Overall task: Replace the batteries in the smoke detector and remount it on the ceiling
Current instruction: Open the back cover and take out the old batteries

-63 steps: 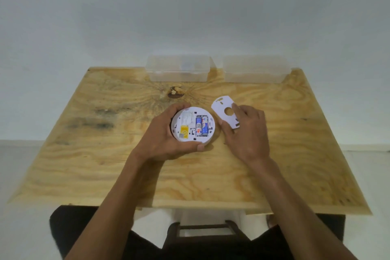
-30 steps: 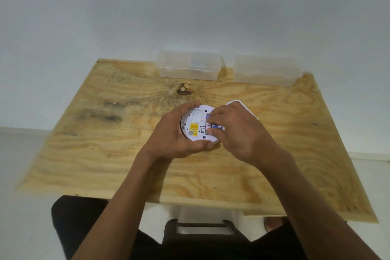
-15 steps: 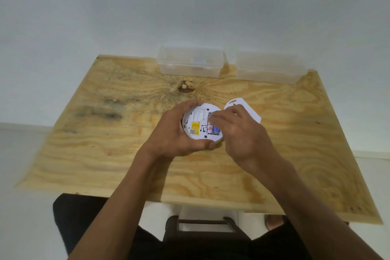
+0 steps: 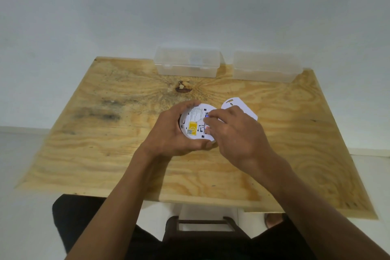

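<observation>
At the 6 o'clock edge of the view sit the person's dark-clothed lap and a dark stool frame (image 4: 202,222) between the knees, with both bare forearms rising from there toward the middle of a plywood table (image 4: 101,154). The left hand (image 4: 168,133) comes in from about 7 o'clock and cups the round white smoke detector (image 4: 195,122) lying back-side up near the centre of the board; its fingers curl round the far rim and the thumb wraps the near rim, so the body is gripped from the left side. The right hand (image 4: 234,133) arrives from about 5 o'clock and lies over the right half of the detector, fingers bent down, tips meeting at the battery bay where a sliver of blue and red battery (image 4: 206,115) shows (whether the tips actually pinch it or merely press on it cannot be told, the knuckles hide the contact). A yellow label (image 4: 193,127) on the detector's back stays in plain sight just left of those fingertips. Just beyond the right hand, at about 1 o'clock from the detector, the white mounting plate (image 4: 234,102) lies flat on the wood, partly hidden by the knuckles. Further off, at 12 o'clock, a dark knot (image 4: 183,86) marks the grain. Along the far edge stand two clear plastic boxes, one (image 4: 186,63) at 12 o'clock and one (image 4: 267,66) at 1 o'clock, against a pale wall.
</observation>
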Tool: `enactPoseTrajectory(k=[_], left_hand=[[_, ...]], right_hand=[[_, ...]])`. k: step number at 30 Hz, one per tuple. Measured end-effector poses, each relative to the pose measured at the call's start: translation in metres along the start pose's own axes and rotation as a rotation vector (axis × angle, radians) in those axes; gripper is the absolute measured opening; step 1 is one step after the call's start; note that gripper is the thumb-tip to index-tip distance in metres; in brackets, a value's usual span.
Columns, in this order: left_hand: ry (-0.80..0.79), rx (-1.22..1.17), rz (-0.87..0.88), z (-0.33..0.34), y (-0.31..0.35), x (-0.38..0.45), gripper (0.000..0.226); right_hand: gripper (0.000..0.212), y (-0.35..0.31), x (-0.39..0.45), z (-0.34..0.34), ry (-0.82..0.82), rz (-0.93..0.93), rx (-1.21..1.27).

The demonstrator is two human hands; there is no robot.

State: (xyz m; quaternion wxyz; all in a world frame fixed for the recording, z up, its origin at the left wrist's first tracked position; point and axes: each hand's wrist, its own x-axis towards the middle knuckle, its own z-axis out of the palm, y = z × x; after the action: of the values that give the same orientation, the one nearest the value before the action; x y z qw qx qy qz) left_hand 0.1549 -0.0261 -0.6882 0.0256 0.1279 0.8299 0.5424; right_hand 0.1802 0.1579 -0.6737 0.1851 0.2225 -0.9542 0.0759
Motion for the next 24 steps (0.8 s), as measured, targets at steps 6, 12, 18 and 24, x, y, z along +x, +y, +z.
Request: enactPoseTrajectory(k=[6,12,18,24], left_hand=[[-0.007,0.025,0.012,-0.001,0.001,0.0,0.103],[-0.018,0.04,0.012,-0.002,0.003,0.0,0.104],[-0.017,0.04,0.006,-0.002,0.002,0.0,0.107],[-0.022,0.039,0.01,-0.003,0.003,0.0,0.103]], right_hand=[[0.022,0.001,-0.007,0.007,0.105,-0.001,-0.006],[0.024,0.01,-0.01,0.003,0.035,-0.039,0.182],[0.032,0.02,-0.003,0.003,-0.042,-0.091,0.218],[0.028,0.013,0.009,0.004,0.18,-0.07,0.227]])
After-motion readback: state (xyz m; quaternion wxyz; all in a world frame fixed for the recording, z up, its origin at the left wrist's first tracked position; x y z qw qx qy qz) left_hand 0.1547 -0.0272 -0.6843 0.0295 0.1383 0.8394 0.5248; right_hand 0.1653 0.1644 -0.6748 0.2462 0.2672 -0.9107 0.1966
